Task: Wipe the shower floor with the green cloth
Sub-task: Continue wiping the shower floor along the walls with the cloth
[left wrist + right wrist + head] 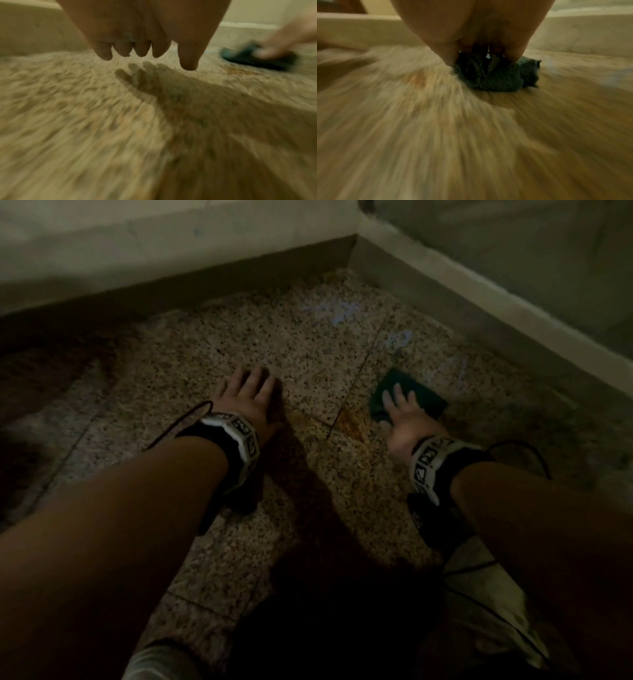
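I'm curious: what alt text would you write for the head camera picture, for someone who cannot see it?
Seen from above in dim light, a person's right hand presses a green cloth onto a speckled stone shower floor near a corner. The left hand is spread over the floor beside it, and an orange-brown stain lies between the hands.

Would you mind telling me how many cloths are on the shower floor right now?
1. The green cloth lies bunched on the speckled shower floor under the right hand, near the right wall. The dark edges may hide others.
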`<act>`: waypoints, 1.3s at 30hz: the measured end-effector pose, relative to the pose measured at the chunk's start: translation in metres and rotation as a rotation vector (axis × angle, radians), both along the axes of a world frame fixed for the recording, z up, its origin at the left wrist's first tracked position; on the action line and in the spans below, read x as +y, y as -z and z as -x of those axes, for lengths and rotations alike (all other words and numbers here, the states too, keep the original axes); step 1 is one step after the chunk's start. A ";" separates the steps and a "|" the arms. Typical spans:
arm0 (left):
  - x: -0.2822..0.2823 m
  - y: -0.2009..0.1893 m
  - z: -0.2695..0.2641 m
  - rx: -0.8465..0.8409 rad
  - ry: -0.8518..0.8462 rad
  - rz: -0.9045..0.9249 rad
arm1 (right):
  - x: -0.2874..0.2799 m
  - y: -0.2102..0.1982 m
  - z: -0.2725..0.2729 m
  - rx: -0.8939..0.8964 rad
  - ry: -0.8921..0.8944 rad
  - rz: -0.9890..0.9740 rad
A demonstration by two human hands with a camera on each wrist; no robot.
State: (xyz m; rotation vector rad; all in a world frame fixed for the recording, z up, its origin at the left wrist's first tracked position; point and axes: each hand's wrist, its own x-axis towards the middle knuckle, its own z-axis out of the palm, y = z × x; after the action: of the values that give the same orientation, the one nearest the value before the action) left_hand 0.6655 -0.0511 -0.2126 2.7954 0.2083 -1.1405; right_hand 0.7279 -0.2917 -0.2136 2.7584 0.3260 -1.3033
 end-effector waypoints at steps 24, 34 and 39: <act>-0.055 -0.005 -0.020 0.054 0.281 -0.057 | -0.040 -0.013 0.010 0.146 0.115 0.070; -0.108 -0.045 -0.005 0.035 0.611 -0.052 | -0.063 -0.070 0.062 -0.006 0.207 0.043; -0.107 -0.063 -0.006 -0.007 0.461 -0.016 | -0.095 -0.063 0.057 0.046 0.190 0.130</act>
State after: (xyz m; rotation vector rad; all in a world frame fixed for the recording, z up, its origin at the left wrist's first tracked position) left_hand 0.6715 -0.1580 -0.1494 2.9445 -0.4537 -1.2084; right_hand 0.6709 -0.3864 -0.1509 2.7077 -0.0194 -1.3767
